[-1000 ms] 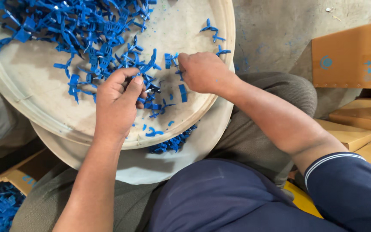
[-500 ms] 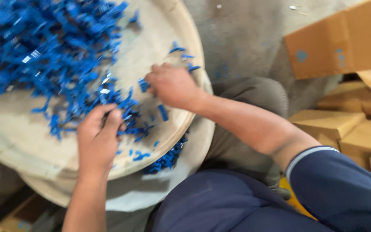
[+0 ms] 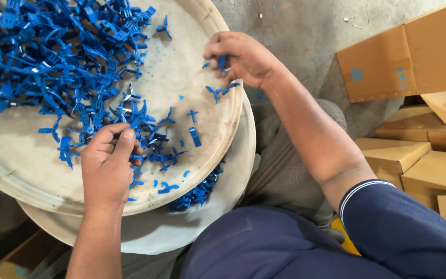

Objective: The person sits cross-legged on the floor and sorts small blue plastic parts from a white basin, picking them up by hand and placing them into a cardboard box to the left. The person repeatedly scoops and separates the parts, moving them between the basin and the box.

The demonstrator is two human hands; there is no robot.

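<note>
In the head view, a wide, shallow, cream-coloured round tray [image 3: 202, 111] is being rested across the lap of a seated person, and it is being stacked on a second, similar tray [image 3: 238, 170] whose rim is showing below and to the right. A dense heap of small blue plastic parts [image 3: 52, 57] is being carried on the upper tray, mostly in its upper left, with loose pieces being scattered toward the middle and right edge. A few more blue pieces [image 3: 197, 194] are being caught in the gap between the two rims.

The left hand [image 3: 107, 165] is being held over the near edge of the heap, its fingers curled and thumb pressed toward them; it seems to be pinching one or more of the blue parts, though the piece itself is being hidden by the fingers. The right hand [image 3: 243, 57] is being held at the tray's right rim, closed around a small blue piece [image 3: 222, 62] showing between thumb and fingers.

Beyond the trays, a bare grey concrete floor [image 3: 295, 26] is being shown, speckled with bits of debris. Brown cardboard boxes [image 3: 409, 57] are being piled at the right, some standing open, others lying flat. A dark blue sleeve with a white-edged cuff [image 3: 388, 227] is being worn on the right arm.
</note>
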